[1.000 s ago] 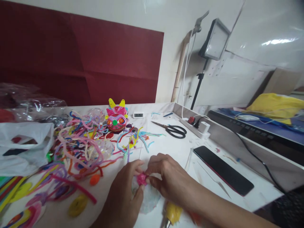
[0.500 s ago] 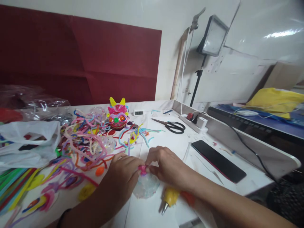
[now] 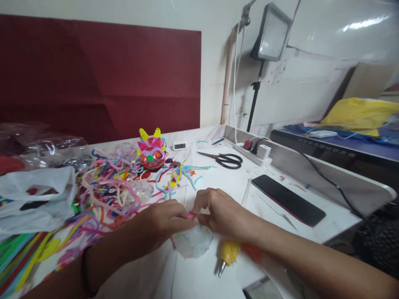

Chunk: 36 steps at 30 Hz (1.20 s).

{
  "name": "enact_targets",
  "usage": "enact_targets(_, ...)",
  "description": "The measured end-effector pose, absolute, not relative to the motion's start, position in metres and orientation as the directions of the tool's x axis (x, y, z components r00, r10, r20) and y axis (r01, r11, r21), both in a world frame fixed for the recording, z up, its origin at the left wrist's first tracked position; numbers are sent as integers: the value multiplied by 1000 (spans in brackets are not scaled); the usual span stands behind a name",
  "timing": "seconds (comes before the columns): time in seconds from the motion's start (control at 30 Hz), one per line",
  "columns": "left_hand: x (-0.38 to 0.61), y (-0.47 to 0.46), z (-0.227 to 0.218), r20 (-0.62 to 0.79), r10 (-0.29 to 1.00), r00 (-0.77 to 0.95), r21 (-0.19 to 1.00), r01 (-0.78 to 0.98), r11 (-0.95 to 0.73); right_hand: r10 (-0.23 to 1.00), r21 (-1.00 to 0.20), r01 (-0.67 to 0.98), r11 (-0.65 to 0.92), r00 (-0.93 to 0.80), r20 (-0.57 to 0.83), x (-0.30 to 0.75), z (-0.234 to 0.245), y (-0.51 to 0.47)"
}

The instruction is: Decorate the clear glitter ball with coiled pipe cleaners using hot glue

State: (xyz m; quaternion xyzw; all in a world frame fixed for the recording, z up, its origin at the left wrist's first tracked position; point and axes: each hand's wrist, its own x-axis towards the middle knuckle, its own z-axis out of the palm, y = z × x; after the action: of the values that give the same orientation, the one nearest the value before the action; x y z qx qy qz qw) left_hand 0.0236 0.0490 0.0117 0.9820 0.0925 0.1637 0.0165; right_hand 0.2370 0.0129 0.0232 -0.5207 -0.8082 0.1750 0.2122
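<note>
My left hand [image 3: 162, 222] and my right hand [image 3: 220, 211] meet at the middle of the white table [image 3: 311, 232]. Both pinch a small pink piece [image 3: 190, 215] between their fingertips. Under them lies a clear, bumpy ball [image 3: 193, 245] with coloured specks, which the hands partly hide. A yellow glue gun [image 3: 228, 254] lies just below my right wrist, tip pointing toward me.
A tangle of coloured pipe cleaners [image 3: 109, 187] spreads left of the hands, with a pink and yellow figure [image 3: 151, 151] behind it. Black scissors [image 3: 227, 160], a dark phone [image 3: 288, 199], a power strip [image 3: 254, 151] and a small clock [image 3: 180, 145] lie to the right. White plastic bag [image 3: 34, 199] at left.
My hands have stayed together on the pink piece, and the left wrist has flattened so the fingers cover more of it. The view has shifted, showing more of both forearms.
</note>
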Motion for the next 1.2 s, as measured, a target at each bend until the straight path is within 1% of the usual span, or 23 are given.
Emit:
enact_targets(0.07, 23, 52, 12, 310, 148, 939, 13, 151, -988, 918, -516, 762, 391, -364, 159, 237, 23, 14)
enact_targets(0.2, 23, 55, 12, 286, 142, 948, -30, 157, -987, 916, -544, 741, 392, -368, 160, 238, 23, 15)
enact_targets(0.3, 22, 56, 9, 285, 165, 944, -8, 175, -985, 915, -565, 725, 393, -366, 168, 239, 20, 16)
enact_targets(0.4, 20, 57, 5, 276, 155, 949, 25, 154, -988, 916, -596, 704, 386, -366, 161, 241, 16, 19)
enact_targets(0.5, 19, 57, 5, 252, 143, 957, 39, 138, -990, 916, -638, 672, 376, -375, 145, 245, 14, 23)
enact_targets(0.67, 18, 57, 7, 234, 158, 959, 47, 151, -987, 912, -691, 630, 354, -397, 106, 249, 15, 28)
enact_targets(0.93, 19, 55, 7, 302, 135, 944, 57, 123, -991, 910, -700, 627, 342, -406, 81, 248, 19, 29)
enact_targets(1.07, 19, 53, 10, 265, 163, 951, 80, 146, -986, 897, -705, 616, 352, -438, 66, 249, 21, 32)
enact_targets(1.2, 19, 53, 9, 245, 194, 950, 126, 167, -978, 887, -694, 607, 388, -451, 101, 249, 20, 31)
